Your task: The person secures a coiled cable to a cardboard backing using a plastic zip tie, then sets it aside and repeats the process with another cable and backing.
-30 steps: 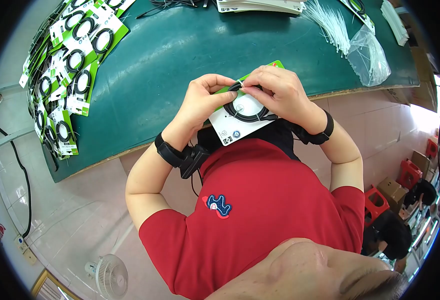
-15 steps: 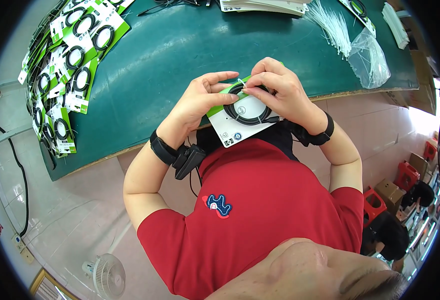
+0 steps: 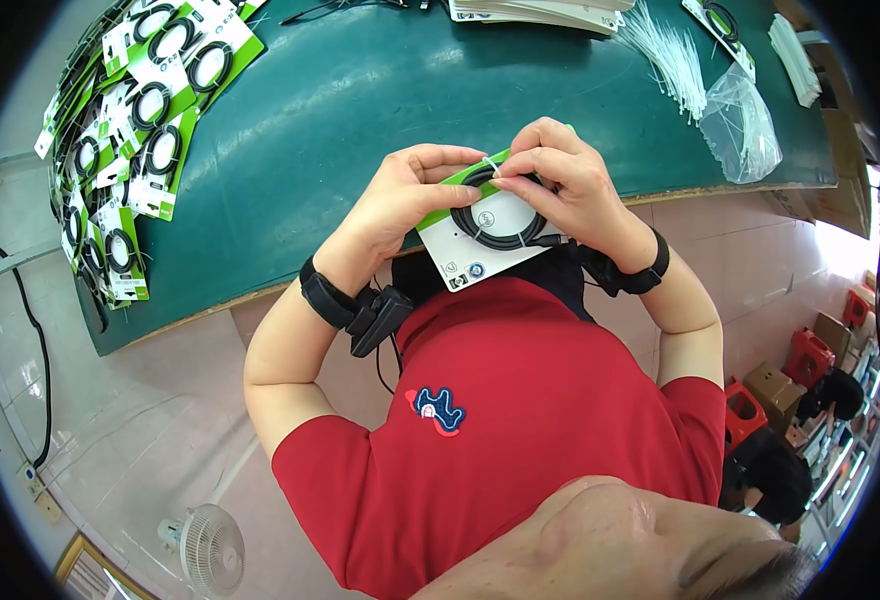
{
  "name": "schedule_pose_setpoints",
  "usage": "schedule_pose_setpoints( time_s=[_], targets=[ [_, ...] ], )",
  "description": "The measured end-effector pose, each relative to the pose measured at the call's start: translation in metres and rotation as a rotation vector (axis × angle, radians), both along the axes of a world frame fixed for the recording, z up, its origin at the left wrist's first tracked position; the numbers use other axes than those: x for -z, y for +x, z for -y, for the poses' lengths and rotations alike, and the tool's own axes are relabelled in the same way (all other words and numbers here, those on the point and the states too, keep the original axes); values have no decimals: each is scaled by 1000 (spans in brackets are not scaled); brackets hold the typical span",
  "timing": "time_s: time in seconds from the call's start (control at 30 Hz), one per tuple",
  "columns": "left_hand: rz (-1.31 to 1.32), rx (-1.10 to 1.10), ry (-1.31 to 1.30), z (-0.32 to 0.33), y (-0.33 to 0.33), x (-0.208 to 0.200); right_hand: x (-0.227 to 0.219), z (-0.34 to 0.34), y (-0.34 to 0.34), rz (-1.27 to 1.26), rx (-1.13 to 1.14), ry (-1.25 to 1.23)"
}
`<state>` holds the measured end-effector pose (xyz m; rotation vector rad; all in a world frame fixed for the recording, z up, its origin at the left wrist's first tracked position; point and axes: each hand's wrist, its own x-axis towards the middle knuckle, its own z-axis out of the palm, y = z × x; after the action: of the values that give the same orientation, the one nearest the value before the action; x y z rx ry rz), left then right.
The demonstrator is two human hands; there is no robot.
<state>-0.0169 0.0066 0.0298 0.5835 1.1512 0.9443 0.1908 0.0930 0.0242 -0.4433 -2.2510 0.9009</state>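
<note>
I hold a white and green backing card (image 3: 480, 250) above the near edge of the green table (image 3: 360, 110). A coiled black cable (image 3: 500, 232) lies on the card. My left hand (image 3: 400, 205) grips the card's left side, thumb on its green top strip. My right hand (image 3: 570, 190) rests over the card's upper right, and its fingertips pinch a thin white tie (image 3: 490, 165) at the top of the coil. Both wrists wear black bands.
A pile of finished cards with black coils (image 3: 130, 140) covers the table's left end. A bundle of white ties (image 3: 665, 50), a clear plastic bag (image 3: 745, 125) and a stack of flat cards (image 3: 540, 10) lie at the far right. A fan (image 3: 205, 550) stands on the floor.
The card has shifted slightly and both hands have closed in on its top. My right fingers now pinch the white tie at the coil.
</note>
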Motion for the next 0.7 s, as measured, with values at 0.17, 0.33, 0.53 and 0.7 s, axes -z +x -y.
schedule_pose_setpoints(
  time_s=[0.17,0.33,0.53,0.7],
  targets=[
    [1,5,14,0,0,3,-1,0,1,18,-5,6],
    [-8,14,-4,-1,0,1,-3,3,1,80,-20,75],
    [-19,74,-50,-3,1,2,-12,5,2,188,-9,255],
    [0,15,4,1,1,0,-25,-4,7,77,-17,77]
  ],
)
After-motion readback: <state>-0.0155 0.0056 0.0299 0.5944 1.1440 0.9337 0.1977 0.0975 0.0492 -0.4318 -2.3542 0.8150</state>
